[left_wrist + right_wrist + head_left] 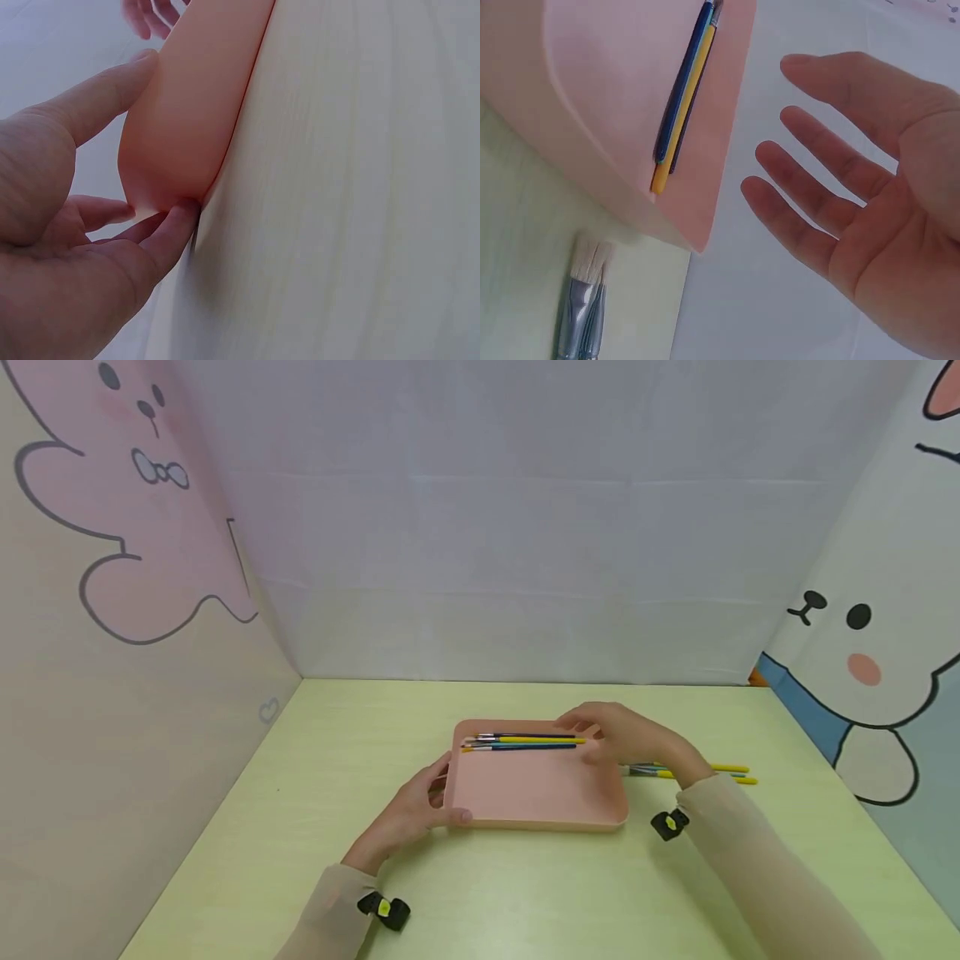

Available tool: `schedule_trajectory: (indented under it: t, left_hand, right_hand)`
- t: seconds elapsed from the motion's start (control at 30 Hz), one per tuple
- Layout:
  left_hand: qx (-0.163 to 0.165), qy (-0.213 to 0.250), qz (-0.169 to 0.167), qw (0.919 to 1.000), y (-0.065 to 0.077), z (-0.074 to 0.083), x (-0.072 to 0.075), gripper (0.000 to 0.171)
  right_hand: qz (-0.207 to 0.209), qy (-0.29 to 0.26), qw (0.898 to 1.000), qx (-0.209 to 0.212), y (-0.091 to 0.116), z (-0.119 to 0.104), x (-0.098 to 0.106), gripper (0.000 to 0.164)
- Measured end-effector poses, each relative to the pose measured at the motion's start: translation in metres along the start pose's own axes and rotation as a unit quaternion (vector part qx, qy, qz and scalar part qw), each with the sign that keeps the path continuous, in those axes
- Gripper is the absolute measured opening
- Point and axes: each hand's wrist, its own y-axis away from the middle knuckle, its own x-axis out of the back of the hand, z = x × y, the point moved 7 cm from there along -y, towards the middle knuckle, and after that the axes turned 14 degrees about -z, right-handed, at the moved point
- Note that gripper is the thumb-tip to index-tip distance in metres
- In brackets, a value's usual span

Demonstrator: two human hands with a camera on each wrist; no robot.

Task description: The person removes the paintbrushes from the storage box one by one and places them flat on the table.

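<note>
A pink rectangular tray [536, 793] lies on the table with several thin paintbrushes [525, 746] along its back side, their handles dark blue, yellow and teal. My left hand [411, 806] grips the tray's left end. In the left wrist view the thumb presses the rim of the tray [195, 105] and the other fingers reach its corner and lower edge. Over the back right corner hovers my right hand [626, 735], its fingers spread and holding nothing in the right wrist view, beside the brushes' yellow handle [682, 112].
More paintbrushes [731, 768] with yellow and blue handles lie on the table right of the tray, partly behind the right wrist. Their pale bristles [591, 259] point toward the tray. A white cloth wall [510, 577] closes off the table's back, with cartoon-printed panels either side.
</note>
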Motion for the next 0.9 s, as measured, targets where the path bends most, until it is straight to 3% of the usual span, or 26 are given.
schedule_trajectory:
  t: [0.27, 0.43, 0.63, 0.9]
  left_hand:
    - [0.003, 0.008, -0.001, 1.0000, 0.001, -0.001, 0.000, 0.113]
    - [0.006, 0.005, -0.004, 1.0000, 0.001, -0.003, 0.000, 0.115]
    - [0.000, 0.002, -0.005, 1.0000, -0.001, -0.002, 0.001, 0.114]
    - [-0.001, -0.007, -0.003, 1.0000, -0.001, -0.001, 0.001, 0.113]
  right_hand:
    - [-0.068, 0.013, 0.998, 0.011, -0.040, -0.003, -0.008, 0.055]
    - [-0.098, 0.012, 0.995, -0.007, -0.058, -0.001, -0.012, 0.057]
    - [-0.113, 0.006, 0.993, -0.018, -0.072, 0.002, -0.015, 0.058]
    - [-0.128, 0.050, 0.990, -0.024, -0.087, 0.007, -0.022, 0.056]
